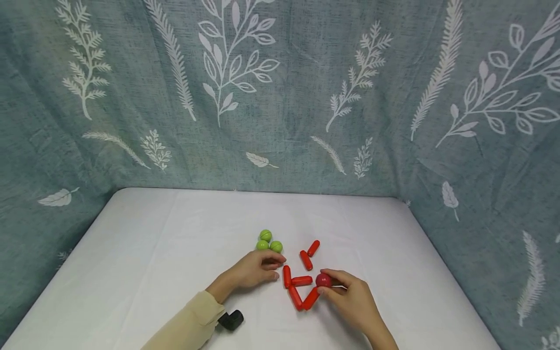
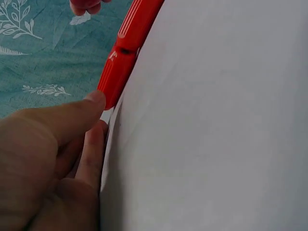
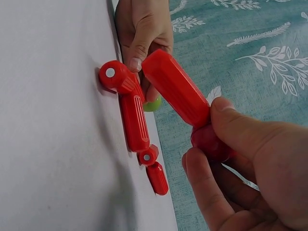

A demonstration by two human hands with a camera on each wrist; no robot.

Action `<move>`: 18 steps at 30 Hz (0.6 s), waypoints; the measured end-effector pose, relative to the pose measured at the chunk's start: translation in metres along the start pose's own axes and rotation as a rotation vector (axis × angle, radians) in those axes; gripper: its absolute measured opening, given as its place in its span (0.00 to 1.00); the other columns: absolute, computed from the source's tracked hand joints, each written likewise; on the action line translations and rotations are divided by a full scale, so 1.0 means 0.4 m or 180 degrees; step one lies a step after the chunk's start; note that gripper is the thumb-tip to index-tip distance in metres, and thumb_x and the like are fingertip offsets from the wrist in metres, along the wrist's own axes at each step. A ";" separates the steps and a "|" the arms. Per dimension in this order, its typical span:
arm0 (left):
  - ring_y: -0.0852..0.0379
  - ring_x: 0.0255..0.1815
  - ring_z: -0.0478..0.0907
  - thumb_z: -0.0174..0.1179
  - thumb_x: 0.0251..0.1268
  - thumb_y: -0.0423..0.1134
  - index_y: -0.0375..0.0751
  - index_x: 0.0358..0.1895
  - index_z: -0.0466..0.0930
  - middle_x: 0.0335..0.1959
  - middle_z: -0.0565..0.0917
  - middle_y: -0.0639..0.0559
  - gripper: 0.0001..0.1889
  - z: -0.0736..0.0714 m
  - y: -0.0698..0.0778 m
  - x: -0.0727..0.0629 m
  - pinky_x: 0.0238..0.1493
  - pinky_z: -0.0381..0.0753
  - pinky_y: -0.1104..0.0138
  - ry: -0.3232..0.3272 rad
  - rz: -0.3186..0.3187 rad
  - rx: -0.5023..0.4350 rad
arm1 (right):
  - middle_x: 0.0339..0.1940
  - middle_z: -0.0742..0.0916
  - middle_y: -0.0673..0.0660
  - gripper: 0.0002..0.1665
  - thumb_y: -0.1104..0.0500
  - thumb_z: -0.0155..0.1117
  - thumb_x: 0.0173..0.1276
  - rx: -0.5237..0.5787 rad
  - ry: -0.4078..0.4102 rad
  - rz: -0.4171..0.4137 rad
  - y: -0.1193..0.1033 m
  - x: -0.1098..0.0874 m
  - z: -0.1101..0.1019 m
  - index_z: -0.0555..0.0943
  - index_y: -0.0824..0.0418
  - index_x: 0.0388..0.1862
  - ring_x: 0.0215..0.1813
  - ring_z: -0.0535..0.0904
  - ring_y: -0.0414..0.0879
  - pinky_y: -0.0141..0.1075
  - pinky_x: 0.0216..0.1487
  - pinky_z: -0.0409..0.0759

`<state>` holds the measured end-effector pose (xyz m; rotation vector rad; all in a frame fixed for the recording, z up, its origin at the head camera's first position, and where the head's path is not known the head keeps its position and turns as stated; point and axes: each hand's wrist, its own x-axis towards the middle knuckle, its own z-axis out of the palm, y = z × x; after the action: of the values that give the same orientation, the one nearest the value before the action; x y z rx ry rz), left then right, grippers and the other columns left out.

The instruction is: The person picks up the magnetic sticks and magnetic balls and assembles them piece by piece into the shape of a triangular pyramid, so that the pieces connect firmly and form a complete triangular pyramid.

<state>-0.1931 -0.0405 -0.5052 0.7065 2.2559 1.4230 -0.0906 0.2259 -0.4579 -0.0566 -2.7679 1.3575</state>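
My right hand (image 1: 356,304) pinches a dark red ball (image 1: 323,280) between thumb and fingers. In the right wrist view a raised red rod (image 3: 178,89) touches that ball (image 3: 209,144). Left of it, my left hand (image 1: 251,268) lies low over the table, fingers loosely bent with a gap to the thumb. Its tips are near an upright-pointing red rod (image 1: 287,276); the left wrist view has the thumb at the end of a rod (image 2: 115,79), contact unclear. Another rod (image 1: 302,281) and a slanting rod (image 1: 295,297) meet near that one's lower end.
Beyond the left hand sit three green balls (image 1: 265,235) in a cluster. Two more red rods, one (image 1: 306,260) nearer and one (image 1: 313,248) farther, touch end to side. A black object (image 1: 232,321) is at the left sleeve. White cloth (image 1: 197,218) covers the table; a patterned curtain (image 1: 288,97) hangs behind.
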 end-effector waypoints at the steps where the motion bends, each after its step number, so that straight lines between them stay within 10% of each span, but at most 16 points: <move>1: 0.52 0.64 0.82 0.69 0.65 0.32 0.45 0.59 0.82 0.63 0.83 0.49 0.20 -0.001 0.000 0.004 0.61 0.82 0.66 -0.0031 -0.0016 -0.0010 | 0.48 0.90 0.49 0.25 0.62 0.80 0.57 0.0006 -0.0001 0.0007 0.001 0.000 0.000 0.87 0.55 0.55 0.47 0.86 0.41 0.30 0.49 0.86; 18: 0.55 0.64 0.81 0.69 0.63 0.29 0.48 0.58 0.84 0.60 0.84 0.54 0.21 -0.023 0.007 0.059 0.61 0.82 0.68 -0.0495 0.0019 0.0108 | 0.49 0.90 0.53 0.24 0.64 0.80 0.56 0.0057 -0.0011 -0.0008 0.000 -0.001 0.013 0.88 0.57 0.54 0.45 0.87 0.41 0.30 0.46 0.86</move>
<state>-0.2167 -0.0319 -0.4998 0.8062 2.1641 1.2882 -0.0904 0.2216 -0.4610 -0.0501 -2.7572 1.3827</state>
